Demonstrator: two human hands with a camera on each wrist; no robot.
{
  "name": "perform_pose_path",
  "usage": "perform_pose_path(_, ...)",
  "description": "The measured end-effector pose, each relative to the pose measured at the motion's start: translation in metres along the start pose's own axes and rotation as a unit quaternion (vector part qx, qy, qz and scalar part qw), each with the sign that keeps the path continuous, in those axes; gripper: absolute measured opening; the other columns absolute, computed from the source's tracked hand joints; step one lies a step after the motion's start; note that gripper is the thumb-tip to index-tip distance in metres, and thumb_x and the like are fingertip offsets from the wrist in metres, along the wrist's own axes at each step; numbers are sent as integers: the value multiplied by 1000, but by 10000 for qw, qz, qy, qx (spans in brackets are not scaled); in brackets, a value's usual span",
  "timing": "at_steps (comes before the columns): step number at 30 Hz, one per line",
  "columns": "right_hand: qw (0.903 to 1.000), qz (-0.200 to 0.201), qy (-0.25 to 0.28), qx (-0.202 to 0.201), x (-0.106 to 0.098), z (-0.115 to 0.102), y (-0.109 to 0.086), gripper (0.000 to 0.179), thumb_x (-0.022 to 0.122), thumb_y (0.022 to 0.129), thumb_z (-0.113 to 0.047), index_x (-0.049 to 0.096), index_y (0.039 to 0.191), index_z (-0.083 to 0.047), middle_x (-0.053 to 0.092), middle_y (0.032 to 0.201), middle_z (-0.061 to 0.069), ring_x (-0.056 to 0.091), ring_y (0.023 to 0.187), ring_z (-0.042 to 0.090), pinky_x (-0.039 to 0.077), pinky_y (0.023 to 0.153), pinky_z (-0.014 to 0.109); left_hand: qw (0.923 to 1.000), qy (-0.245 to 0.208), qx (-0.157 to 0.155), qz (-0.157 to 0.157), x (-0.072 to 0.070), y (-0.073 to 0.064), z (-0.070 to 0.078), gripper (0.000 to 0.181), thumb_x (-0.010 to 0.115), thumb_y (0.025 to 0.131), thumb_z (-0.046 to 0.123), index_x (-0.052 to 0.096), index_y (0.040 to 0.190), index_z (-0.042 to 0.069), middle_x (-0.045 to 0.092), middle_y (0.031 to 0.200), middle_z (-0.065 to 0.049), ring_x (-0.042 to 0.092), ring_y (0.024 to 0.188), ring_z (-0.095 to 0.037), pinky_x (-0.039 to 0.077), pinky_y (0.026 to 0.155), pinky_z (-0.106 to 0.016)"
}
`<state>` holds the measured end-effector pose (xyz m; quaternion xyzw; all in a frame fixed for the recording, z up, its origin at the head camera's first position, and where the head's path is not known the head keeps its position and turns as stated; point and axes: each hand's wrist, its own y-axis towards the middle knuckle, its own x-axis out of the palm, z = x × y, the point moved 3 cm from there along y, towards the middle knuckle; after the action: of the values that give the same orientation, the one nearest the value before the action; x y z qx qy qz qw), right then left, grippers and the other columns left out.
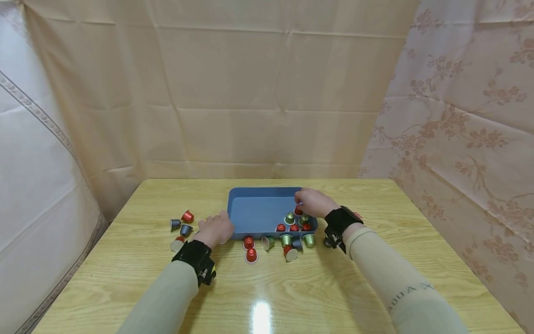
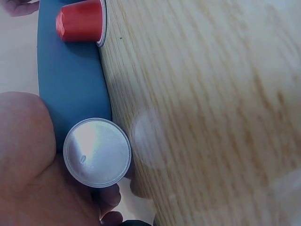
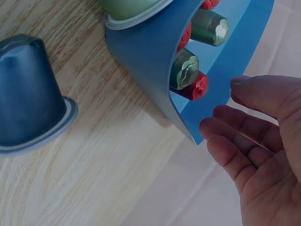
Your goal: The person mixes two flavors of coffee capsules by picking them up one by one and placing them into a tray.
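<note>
My left hand (image 1: 216,228) is at the front left corner of the blue tray (image 1: 256,211). A coffee capsule with a silver lid (image 2: 97,153) sits right by its fingers (image 2: 110,195); I cannot tell whether they grip it. Over the tray's right end, my right hand (image 1: 318,202) has its thumb and fingers apart, with nothing between them in the right wrist view. Just below its fingertips is a red capsule (image 1: 298,210). Green capsules (image 1: 289,218) and more red capsules (image 1: 294,228) stand in the tray's right part.
Along the tray's front lie red capsules (image 1: 251,255), green capsules (image 1: 309,240) and a blue one (image 1: 297,244). Red and dark blue capsules (image 1: 186,229) are scattered left of my left hand. Another dark blue capsule (image 3: 30,94) stands near my right wrist. Beige cloth (image 1: 250,93) hangs behind the table.
</note>
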<state>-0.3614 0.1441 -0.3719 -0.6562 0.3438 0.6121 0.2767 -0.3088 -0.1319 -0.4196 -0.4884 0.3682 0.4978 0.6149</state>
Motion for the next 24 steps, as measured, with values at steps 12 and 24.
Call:
perform_pose_path(12, 9996, -53, -2, 281, -10, 7, -14, 17, 62, 89, -15, 61, 104, -7, 61, 100, 10, 59, 86, 21, 47, 75, 38, 10000, -40, -9, 6, 1, 2, 0, 19, 40, 95, 22, 44, 98, 3, 48, 85, -13, 42, 82, -32, 26, 74, -45)
perform_pose_path(24, 9987, -90, -72, 506, -18, 16, -32, 15, 65, 86, -19, 63, 95, -7, 61, 84, 1, 56, 72, 14, 46, 66, 34, 10000, 4, 49, 47, 0, 1, 0, 19, 39, 94, 22, 43, 95, 3, 47, 84, -13, 42, 81, -31, 26, 74, -45)
